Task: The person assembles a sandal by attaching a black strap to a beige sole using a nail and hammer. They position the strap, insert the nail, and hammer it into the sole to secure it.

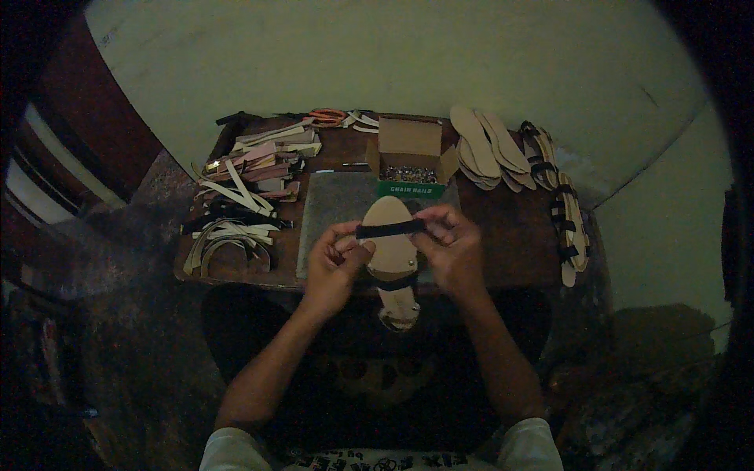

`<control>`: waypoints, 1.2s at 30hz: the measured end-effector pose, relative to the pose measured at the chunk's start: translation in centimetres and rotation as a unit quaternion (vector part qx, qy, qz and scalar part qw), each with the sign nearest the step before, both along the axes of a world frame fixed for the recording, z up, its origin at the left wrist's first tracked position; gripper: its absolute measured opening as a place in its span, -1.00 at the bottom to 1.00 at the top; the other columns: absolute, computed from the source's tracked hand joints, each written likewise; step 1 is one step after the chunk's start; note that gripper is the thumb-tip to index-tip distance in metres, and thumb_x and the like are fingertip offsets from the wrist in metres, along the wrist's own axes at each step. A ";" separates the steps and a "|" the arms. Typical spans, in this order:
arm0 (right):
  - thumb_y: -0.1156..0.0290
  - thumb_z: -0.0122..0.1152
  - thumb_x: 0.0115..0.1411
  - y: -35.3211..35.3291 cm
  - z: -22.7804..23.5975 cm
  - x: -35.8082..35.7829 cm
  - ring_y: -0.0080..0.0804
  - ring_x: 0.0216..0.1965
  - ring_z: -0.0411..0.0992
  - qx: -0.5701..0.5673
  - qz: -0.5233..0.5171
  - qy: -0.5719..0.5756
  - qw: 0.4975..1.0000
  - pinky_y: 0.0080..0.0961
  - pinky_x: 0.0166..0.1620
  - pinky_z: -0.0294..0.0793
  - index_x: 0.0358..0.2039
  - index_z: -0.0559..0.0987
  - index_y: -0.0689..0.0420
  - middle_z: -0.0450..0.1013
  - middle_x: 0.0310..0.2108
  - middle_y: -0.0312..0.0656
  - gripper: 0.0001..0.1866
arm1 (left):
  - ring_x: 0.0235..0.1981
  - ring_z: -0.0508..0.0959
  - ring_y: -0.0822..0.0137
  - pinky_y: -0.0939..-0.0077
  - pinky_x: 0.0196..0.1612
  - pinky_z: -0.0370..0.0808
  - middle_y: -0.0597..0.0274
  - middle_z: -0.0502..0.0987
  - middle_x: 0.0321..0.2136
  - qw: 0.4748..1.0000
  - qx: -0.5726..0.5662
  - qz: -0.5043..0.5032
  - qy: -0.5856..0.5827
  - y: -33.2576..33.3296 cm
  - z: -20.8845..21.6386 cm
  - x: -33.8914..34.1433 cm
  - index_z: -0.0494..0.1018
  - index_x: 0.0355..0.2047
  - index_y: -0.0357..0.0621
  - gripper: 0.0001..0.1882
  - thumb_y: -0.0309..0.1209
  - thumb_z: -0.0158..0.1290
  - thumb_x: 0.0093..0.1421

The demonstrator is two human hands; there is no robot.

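Observation:
A beige sandal sole (390, 253) is held in front of me at the table's near edge, toe end pointing away. Across its front part lies a dark strap (390, 229). My left hand (336, 257) pinches the strap's left end, its thumb against the sole's side. The strap's right end is between the fingers of my right hand (451, 250). A second dark band (395, 283) crosses the sole lower down, and small shiny studs show near the sole's right edge. The heel end hangs over my lap. How the strap ends pass around the sole is hidden by my fingers.
An open cardboard box (410, 135) of small metal nails stands behind the sole on a grey slab (318, 220). Strap strips (255, 169) pile up at left, near orange-handled scissors (327, 118). Loose soles (479, 149) and strapped sandals (571, 220) lie at right.

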State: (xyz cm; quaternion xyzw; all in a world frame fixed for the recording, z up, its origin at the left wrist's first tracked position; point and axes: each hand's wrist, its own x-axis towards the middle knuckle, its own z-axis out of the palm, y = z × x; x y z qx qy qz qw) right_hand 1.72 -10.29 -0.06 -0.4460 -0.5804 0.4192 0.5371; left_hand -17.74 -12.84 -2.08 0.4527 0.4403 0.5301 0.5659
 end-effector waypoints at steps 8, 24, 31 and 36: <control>0.73 0.28 0.01 -0.5 0.7 -0.3 -0.27 -0.08 0.51 -0.040 0.051 0.081 0.995 -0.40 -0.03 0.57 -0.16 0.48 0.24 0.48 -0.17 -0.13 -0.65 | -0.20 0.56 0.45 0.57 -0.15 0.50 0.21 0.59 -0.22 0.999 0.046 0.005 0.021 0.0 0.7 -0.5 0.45 -0.04 -0.26 -0.73 -0.52 0.09 0.25; 0.47 0.12 0.27 -0.4 1.6 -0.3 -0.30 0.04 0.41 -0.213 0.189 0.222 0.932 -0.28 0.12 0.44 -0.05 0.44 0.23 0.39 -0.01 -0.11 -0.75 | -0.37 0.58 0.43 0.51 -0.28 0.54 0.21 0.59 -0.36 0.987 -0.089 0.035 -0.126 0.5 1.5 -1.4 0.51 -0.21 -0.23 -0.80 -0.38 0.15 0.21; 0.54 0.23 0.20 -0.4 -0.5 -0.6 -0.39 -0.07 0.46 -0.231 0.162 0.227 0.932 -0.42 -0.02 0.53 -0.06 0.46 0.21 0.42 -0.07 -0.18 -0.71 | -0.40 0.59 0.40 0.50 -0.32 0.55 0.19 0.58 -0.39 0.985 -0.135 0.002 -0.111 0.7 1.2 -1.9 0.48 -0.29 -0.22 -0.82 -0.36 0.15 0.21; 0.55 0.26 0.18 -0.6 -0.6 -1.0 -0.37 -0.08 0.46 -0.234 0.148 0.201 0.940 -0.35 0.02 0.51 -0.09 0.47 0.21 0.46 -0.11 -0.16 -0.72 | -0.41 0.59 0.41 0.51 -0.33 0.55 0.19 0.58 -0.38 0.983 -0.139 -0.009 -0.121 0.9 0.6 -2.1 0.46 -0.28 -0.20 -0.83 -0.36 0.13 0.22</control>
